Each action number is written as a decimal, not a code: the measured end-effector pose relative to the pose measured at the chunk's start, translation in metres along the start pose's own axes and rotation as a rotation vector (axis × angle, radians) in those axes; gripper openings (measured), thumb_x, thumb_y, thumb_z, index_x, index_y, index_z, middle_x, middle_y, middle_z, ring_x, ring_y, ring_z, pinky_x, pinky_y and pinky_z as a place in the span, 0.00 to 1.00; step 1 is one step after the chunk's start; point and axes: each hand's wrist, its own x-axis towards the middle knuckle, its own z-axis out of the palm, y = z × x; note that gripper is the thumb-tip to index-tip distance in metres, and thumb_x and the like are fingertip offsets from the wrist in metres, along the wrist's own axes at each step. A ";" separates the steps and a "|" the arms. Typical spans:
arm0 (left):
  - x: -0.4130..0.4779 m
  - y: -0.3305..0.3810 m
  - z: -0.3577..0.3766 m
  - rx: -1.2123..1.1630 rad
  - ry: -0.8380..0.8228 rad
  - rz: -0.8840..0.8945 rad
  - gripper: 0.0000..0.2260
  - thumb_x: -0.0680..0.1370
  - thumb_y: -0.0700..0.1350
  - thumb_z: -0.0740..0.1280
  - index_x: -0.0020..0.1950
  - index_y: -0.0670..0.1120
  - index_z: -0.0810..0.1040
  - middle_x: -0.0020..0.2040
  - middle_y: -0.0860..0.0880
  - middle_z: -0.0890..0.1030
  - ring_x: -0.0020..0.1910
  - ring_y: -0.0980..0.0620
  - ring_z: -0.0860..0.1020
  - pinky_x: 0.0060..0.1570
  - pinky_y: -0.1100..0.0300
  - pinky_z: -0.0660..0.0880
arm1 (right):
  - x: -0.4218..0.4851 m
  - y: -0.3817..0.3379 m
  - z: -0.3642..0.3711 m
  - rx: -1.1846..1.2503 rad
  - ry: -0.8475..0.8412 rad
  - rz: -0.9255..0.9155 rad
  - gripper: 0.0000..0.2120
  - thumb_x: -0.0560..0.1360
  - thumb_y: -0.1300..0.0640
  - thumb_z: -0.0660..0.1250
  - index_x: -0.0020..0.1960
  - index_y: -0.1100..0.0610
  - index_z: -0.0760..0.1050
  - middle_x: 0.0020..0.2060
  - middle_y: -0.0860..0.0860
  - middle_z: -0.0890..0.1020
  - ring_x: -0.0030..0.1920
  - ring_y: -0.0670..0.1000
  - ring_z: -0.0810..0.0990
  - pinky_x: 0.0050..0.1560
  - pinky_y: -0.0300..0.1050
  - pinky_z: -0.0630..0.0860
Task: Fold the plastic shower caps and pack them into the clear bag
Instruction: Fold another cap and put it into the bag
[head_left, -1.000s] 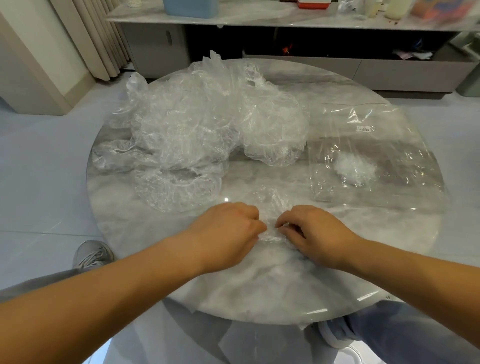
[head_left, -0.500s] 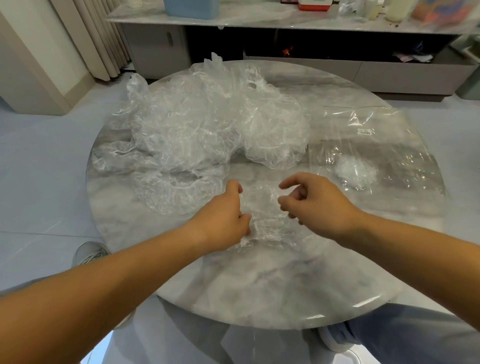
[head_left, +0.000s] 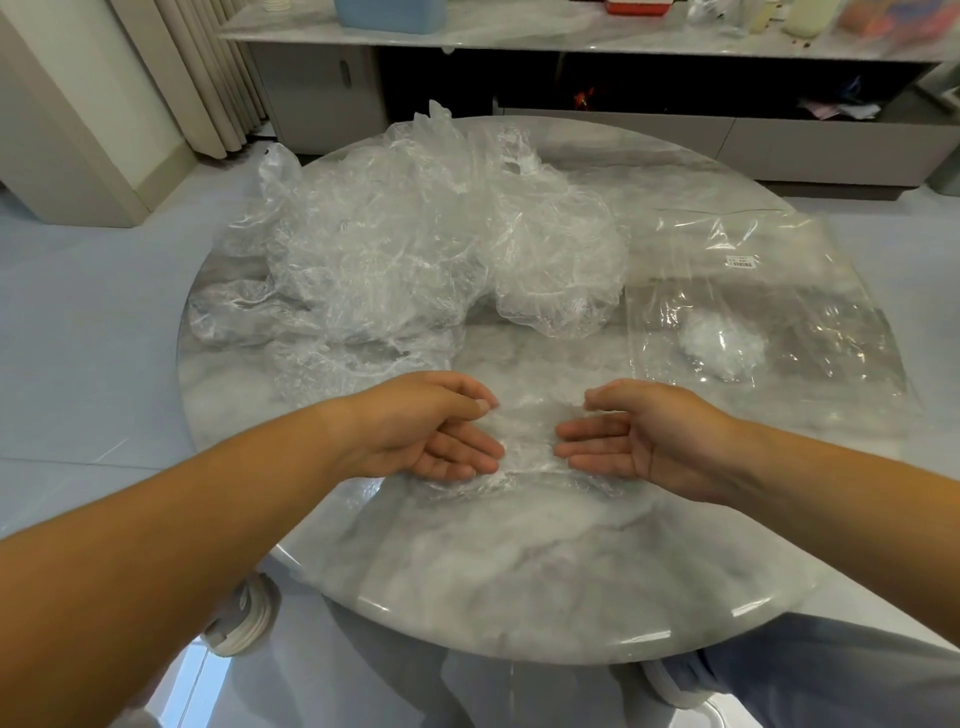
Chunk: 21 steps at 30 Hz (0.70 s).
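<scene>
A clear shower cap (head_left: 527, 452) lies crumpled flat on the round marble table (head_left: 519, 561), in front of me. My left hand (head_left: 431, 431) and my right hand (head_left: 639, 441) rest on its left and right sides, palms facing each other, fingers straight and apart; the fingertips touch the plastic without gripping it. A heap of loose clear shower caps (head_left: 415, 260) fills the far left of the table. The clear bag (head_left: 753, 306) lies flat at the right, with a white folded cap (head_left: 719, 345) inside it.
The table's front edge (head_left: 519, 649) is close to my legs. A shoe (head_left: 244, 618) shows on the floor at the lower left. Behind the table runs a low cabinet (head_left: 623, 130) with containers on top, and a curtain (head_left: 197, 78) hangs at the far left.
A second ago both hands pinched the cap with closed fingers. They then lifted apart, and now lie with straight fingers on either side of the flattened cap.
</scene>
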 end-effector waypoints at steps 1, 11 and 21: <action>-0.001 -0.001 -0.003 -0.041 -0.011 -0.010 0.07 0.84 0.43 0.63 0.61 0.45 0.74 0.54 0.36 0.84 0.52 0.41 0.85 0.44 0.52 0.82 | -0.001 0.001 -0.002 0.012 -0.007 -0.004 0.05 0.81 0.60 0.65 0.53 0.61 0.73 0.55 0.68 0.83 0.52 0.65 0.86 0.45 0.54 0.86; -0.002 -0.013 0.006 0.015 0.108 0.071 0.10 0.79 0.40 0.71 0.58 0.38 0.78 0.49 0.38 0.86 0.46 0.43 0.86 0.46 0.51 0.84 | -0.004 0.008 0.003 -0.239 0.103 -0.242 0.10 0.77 0.58 0.73 0.48 0.64 0.76 0.43 0.62 0.84 0.39 0.56 0.84 0.37 0.47 0.83; -0.008 -0.016 0.012 0.123 0.099 0.164 0.15 0.73 0.35 0.76 0.58 0.39 0.79 0.50 0.37 0.85 0.52 0.40 0.85 0.52 0.46 0.83 | -0.010 -0.006 0.010 -0.320 -0.020 -0.130 0.14 0.82 0.52 0.66 0.57 0.63 0.77 0.43 0.62 0.86 0.38 0.56 0.84 0.37 0.48 0.82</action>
